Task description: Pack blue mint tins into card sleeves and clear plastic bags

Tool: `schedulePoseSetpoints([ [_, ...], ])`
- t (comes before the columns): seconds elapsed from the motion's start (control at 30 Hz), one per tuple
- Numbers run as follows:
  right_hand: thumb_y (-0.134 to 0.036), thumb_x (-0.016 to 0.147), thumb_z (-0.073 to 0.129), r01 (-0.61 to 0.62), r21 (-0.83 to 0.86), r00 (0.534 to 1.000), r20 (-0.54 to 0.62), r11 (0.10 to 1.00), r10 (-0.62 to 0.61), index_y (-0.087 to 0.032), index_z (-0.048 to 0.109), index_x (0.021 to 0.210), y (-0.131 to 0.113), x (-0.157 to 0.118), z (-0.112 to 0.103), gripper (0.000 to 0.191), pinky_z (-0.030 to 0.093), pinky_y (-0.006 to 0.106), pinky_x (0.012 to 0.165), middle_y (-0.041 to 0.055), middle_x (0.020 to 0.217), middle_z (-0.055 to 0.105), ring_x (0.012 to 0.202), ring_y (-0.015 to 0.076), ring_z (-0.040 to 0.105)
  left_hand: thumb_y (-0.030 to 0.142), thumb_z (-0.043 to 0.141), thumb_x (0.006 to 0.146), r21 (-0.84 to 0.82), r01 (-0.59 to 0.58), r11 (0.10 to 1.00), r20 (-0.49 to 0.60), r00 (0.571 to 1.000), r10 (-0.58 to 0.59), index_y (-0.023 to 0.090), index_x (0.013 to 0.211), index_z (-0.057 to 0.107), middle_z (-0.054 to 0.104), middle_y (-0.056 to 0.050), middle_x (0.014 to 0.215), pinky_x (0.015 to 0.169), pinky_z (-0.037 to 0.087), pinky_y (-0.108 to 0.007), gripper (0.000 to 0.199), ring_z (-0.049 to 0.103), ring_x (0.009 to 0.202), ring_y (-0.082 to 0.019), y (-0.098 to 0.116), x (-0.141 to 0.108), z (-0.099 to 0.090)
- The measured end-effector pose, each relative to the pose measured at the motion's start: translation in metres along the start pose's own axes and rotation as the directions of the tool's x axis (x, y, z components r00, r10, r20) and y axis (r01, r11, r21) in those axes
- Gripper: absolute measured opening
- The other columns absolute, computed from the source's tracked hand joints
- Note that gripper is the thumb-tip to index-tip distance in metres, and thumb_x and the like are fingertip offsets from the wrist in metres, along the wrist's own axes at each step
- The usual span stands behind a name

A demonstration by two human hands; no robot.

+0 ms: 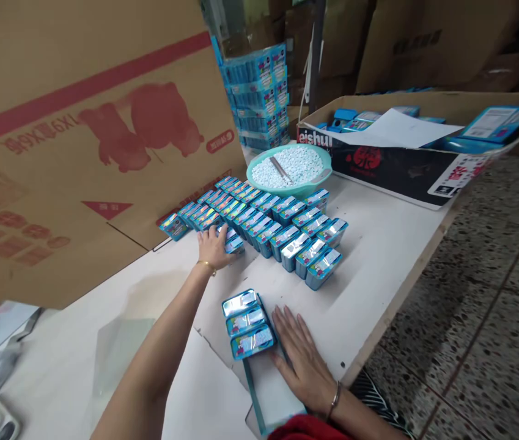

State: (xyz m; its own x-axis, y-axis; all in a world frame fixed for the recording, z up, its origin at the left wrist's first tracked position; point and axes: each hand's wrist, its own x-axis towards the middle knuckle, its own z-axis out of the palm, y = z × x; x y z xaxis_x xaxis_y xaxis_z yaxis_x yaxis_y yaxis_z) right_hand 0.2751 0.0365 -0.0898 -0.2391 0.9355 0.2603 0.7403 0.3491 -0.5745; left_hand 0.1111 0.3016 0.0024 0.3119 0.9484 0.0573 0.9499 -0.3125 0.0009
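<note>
My left hand [213,249] reaches to the near edge of a block of small blue containers with shiny printed tops. Its fingers curl against a few blue containers [234,243] there, and part of the grip is hidden. My right hand [302,360] lies with its fingers stretched along the side of an open blue-edged display box [254,397]. Three small blue containers [247,324] sit in a row at that box's far end. The larger block of blue containers [268,229] stands in close rows on the white table.
A big cardboard carton [103,122] rises at the left. Behind the rows is a turquoise basin [302,190] of small pale pieces with a scoop-like tool [280,168]. Blue packs [259,91] are stacked behind. A black-sided carton [378,171] holds more blue boxes at the right.
</note>
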Motion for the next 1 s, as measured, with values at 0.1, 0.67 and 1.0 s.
schedulePoseSetpoints([
  [0.1,-0.036,0.096,0.033,0.014,0.064,1.0,-0.001,0.998,-0.014,-0.018,-0.005,0.149,0.004,-0.003,-0.001,0.068,0.023,0.056,0.112,0.009,0.154,0.019,0.142,0.0271,0.01,0.039,0.08,0.052,-0.235,0.111,0.965,-0.015,0.993,-0.118,0.019,0.142,0.03,0.041,-0.019,0.135,0.101,0.035,-0.051,0.105,0.039,0.124,-0.039,-0.003,-0.009,-0.009],
  [0.67,-0.027,0.097,0.027,0.07,0.377,0.997,-0.048,0.924,-0.056,-0.024,0.011,0.149,0.009,-0.036,-0.004,0.054,0.024,0.053,0.114,0.0063,0.15,0.03,0.142,0.0234,0.013,0.053,0.076,0.058,-0.839,-0.128,0.53,-0.145,0.989,0.009,0.031,0.142,0.029,0.038,-0.009,0.142,0.101,0.042,-0.053,0.098,0.037,0.13,-0.037,0.069,-0.311,-0.064],
  [1.0,-0.021,0.097,0.027,0.063,0.358,0.998,-0.017,0.931,-0.061,-0.026,0.018,0.148,0.008,-0.037,-0.015,0.052,0.026,0.047,0.113,0.0063,0.148,0.036,0.137,0.0181,0.03,0.026,0.069,0.068,-0.33,-0.322,0.888,-0.13,0.947,0.295,0.029,0.144,0.025,0.025,-0.013,0.143,0.102,0.035,-0.052,0.088,0.032,0.128,-0.033,0.09,-0.296,-0.042],
])
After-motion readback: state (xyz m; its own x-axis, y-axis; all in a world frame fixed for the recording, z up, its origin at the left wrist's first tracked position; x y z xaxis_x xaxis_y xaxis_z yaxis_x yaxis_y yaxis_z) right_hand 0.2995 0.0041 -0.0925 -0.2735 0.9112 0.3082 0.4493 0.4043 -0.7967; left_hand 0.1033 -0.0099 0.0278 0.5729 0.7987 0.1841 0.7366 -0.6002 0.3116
